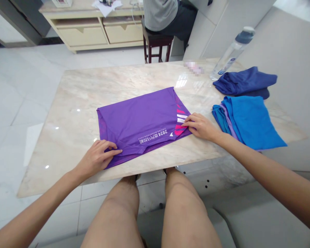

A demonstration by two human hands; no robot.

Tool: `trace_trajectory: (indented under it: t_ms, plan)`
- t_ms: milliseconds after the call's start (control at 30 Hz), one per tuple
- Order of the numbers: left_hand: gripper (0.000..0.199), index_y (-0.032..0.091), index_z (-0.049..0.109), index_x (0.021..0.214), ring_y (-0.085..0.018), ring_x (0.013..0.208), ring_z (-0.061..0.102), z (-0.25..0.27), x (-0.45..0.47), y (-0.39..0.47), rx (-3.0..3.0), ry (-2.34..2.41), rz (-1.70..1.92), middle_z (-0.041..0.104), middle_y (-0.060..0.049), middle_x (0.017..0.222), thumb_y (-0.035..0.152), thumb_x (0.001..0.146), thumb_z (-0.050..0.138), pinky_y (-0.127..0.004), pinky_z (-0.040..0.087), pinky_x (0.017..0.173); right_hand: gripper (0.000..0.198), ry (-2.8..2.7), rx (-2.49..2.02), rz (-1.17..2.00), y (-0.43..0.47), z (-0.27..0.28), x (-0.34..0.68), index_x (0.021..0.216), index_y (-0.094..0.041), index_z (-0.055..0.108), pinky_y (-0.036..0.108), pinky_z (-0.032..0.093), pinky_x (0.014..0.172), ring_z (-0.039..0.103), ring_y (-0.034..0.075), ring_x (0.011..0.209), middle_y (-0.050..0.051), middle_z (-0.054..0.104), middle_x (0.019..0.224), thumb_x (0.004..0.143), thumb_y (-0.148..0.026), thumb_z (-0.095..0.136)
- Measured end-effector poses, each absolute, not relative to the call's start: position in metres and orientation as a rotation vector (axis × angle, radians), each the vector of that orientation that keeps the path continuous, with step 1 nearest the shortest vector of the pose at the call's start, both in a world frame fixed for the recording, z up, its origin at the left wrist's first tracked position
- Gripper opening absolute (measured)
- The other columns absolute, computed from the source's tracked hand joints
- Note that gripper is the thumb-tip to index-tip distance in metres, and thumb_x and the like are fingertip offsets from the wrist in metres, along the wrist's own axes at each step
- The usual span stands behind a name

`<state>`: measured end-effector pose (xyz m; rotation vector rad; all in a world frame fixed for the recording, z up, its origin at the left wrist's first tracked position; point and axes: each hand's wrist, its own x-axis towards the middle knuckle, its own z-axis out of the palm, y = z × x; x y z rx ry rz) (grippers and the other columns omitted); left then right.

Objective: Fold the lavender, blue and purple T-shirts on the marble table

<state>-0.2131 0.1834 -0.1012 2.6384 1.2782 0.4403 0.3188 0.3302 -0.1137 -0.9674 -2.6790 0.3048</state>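
Note:
A purple T-shirt (142, 113) with white lettering and pink and white stripes lies folded into a rough rectangle on the marble-topped table. Its printed text reads upside down from where I sit. At the near left corner, my left hand (100, 155) is closed in a pinch on the cloth. My right hand (200, 126) pinches the shirt's right edge beside the stripes. The fold between the hands lies mostly flat, with the hem layers slightly uneven along the near side.
Right of the shirt lie a stack of folded blue clothes (250, 119) and a dark blue garment (245, 81). A clear bottle (231, 55) stands behind them, near a blurred pinkish item (194, 68). Beyond the table (74, 86), a person (161, 15) sits on a stool (158, 39).

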Motion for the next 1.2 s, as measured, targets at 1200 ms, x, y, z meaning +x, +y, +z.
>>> trace_trajectory:
  t_ms: [1200]
  plan:
    - [0.044,0.023,0.085,0.094,-0.033,0.098,0.080,-0.057,-0.199,0.126,1.641,1.823,0.573,0.088,-0.009,0.102,0.062,0.078,0.070,-0.043,0.065,0.091,0.047,-2.161,-1.420,0.579,0.152,-0.115,0.284,0.143,-0.016,0.078,0.050,0.054,0.124,0.071,0.030,0.138,0.017,0.077,0.144,0.106,-0.016,0.048]
